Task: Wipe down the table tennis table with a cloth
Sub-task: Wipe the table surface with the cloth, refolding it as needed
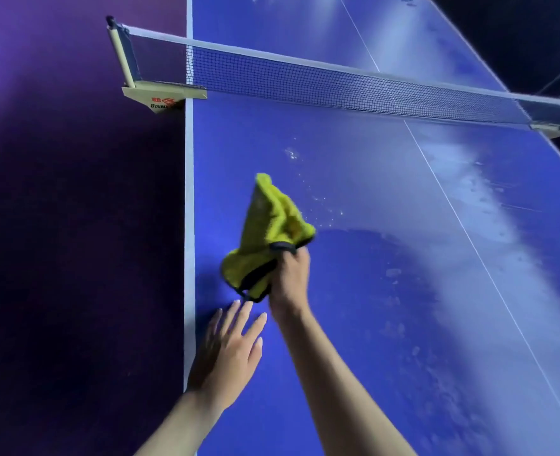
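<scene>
Right hand (290, 274) grips the yellow cloth (268, 238), bunched toward the net (338, 87); left hand (229, 353) lies spread, flat on the worktop (370, 324) below it.

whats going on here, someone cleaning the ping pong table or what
Yes. A person is standing at the side of a blue table tennis table. Their right hand grips a bunched yellow cloth, held up over the surface near the white edge line. The left hand is open, fingers spread, low over the table by that edge. Whitish smudges and specks still show on the near half, towards the centre line, and the net stretches across beyond.
</scene>
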### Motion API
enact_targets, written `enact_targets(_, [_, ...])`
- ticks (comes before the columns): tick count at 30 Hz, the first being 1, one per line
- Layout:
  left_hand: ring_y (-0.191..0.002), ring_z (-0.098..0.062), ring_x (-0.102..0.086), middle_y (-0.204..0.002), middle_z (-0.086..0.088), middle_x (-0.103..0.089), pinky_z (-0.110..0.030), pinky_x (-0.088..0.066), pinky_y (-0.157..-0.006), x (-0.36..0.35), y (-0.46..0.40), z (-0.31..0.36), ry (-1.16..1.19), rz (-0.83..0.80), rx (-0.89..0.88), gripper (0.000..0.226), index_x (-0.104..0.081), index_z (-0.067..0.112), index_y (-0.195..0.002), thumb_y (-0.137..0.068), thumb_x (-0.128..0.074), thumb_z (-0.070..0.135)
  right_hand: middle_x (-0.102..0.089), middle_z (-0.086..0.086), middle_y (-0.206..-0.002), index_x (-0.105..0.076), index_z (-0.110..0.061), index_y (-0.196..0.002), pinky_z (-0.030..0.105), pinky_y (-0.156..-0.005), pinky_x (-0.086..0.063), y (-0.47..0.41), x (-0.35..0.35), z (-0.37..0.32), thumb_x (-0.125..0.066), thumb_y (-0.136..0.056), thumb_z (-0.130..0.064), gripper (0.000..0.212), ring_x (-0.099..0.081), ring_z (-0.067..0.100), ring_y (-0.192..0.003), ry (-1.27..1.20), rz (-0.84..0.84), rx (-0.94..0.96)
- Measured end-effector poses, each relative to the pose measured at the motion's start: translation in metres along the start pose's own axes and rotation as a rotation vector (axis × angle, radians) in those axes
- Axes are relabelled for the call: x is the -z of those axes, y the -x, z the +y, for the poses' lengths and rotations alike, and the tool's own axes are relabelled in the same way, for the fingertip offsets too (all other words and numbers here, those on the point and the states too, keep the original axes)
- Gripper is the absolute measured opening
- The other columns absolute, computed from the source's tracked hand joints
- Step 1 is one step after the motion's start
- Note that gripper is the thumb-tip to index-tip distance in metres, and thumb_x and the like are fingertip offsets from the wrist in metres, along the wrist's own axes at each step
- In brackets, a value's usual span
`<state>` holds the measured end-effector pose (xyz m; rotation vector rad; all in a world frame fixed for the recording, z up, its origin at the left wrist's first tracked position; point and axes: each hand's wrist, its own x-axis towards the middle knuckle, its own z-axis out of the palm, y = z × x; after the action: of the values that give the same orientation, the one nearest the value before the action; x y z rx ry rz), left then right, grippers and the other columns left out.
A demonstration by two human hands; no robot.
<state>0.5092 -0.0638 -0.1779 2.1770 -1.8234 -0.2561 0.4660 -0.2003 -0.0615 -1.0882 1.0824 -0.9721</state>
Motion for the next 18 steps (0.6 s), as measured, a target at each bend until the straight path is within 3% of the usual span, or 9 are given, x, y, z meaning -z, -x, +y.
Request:
enact_targets(4, [-0.133, -0.031, -0.055, -0.144, -0.011, -0.057, -0.053, -0.045, -0.108, -0.005, 0.006, -0.004, -0.054, -0.105, 0.01, 0.045, -0.066, 0.018, -0.131, -0.1, -0.037, 0.033, -0.048, 0.003, -0.04, -0.055, -0.003, -0.077, 0.017, -0.038, -0.032, -0.015, 0.081, -0.01, -0.044, -0.091, 0.001, 0.018, -0.041, 0.018, -0.029, 0.057, 0.235, 0.049])
enact_targets(7, [-0.131, -0.03, -0.057, -0.14, -0.01, -0.061, -0.053, -0.045, -0.108, 0.002, 0.007, -0.004, -0.079, -0.055, 0.053, 0.047, -0.069, 0.019, -0.128, -0.1, -0.034, 0.034, -0.059, -0.011, -0.061, -0.067, -0.016, -0.096, 0.02, -0.043, -0.033, -0.029, 0.122, -0.02, -0.049, -0.092, -0.014, 0.019, -0.038, 0.01, -0.044, 0.157, 0.384, 0.12])
enact_targets(9, [-0.129, -0.028, -0.058, -0.139, -0.009, -0.063, -0.051, -0.045, -0.108, 0.0, 0.007, -0.006, -0.074, -0.036, 0.079, 0.047, -0.071, 0.019, -0.127, -0.1, -0.035, 0.034, -0.072, -0.021, -0.081, -0.071, -0.016, -0.112, 0.022, -0.05, -0.046, -0.036, 0.138, -0.008, -0.053, -0.098, -0.014, 0.023, -0.052, 0.003, -0.054, 0.234, 0.373, 0.116])
enact_targets(10, [-0.129, -0.028, -0.058, -0.139, -0.008, -0.062, -0.051, -0.045, -0.108, -0.001, 0.007, -0.007, -0.061, -0.037, 0.073, 0.047, -0.07, 0.02, -0.128, -0.101, -0.035, 0.034, -0.076, -0.017, -0.087, -0.071, -0.013, -0.114, 0.027, -0.055, -0.051, -0.038, 0.144, 0.004, -0.054, -0.099, -0.02, 0.024, -0.06, 0.007, -0.058, 0.281, 0.346, 0.08])
enact_targets(13, [-0.132, -0.027, -0.057, -0.142, -0.007, -0.061, -0.049, -0.04, -0.111, -0.007, 0.011, -0.012, -0.055, 0.035, 0.018, 0.046, -0.069, 0.02, -0.13, -0.102, -0.036, 0.033, -0.075, 0.011, -0.078, -0.07, -0.014, -0.106, 0.031, -0.046, -0.041, -0.033, 0.147, 0.041, -0.052, -0.087, -0.041, 0.038, -0.053, 0.024, -0.047, 0.371, 0.291, -0.083])
enact_targets(18, [-0.132, -0.026, -0.057, -0.141, -0.005, -0.061, -0.048, -0.04, -0.112, -0.01, 0.013, -0.015, 0.01, 0.107, 0.0, 0.042, -0.07, 0.019, -0.127, -0.102, -0.039, 0.029, -0.074, 0.007, -0.069, -0.071, -0.021, -0.075, 0.029, -0.045, -0.038, -0.024, 0.108, 0.06, -0.041, -0.084, -0.029, 0.032, -0.051, 0.019, -0.049, 0.329, 0.283, -0.122])
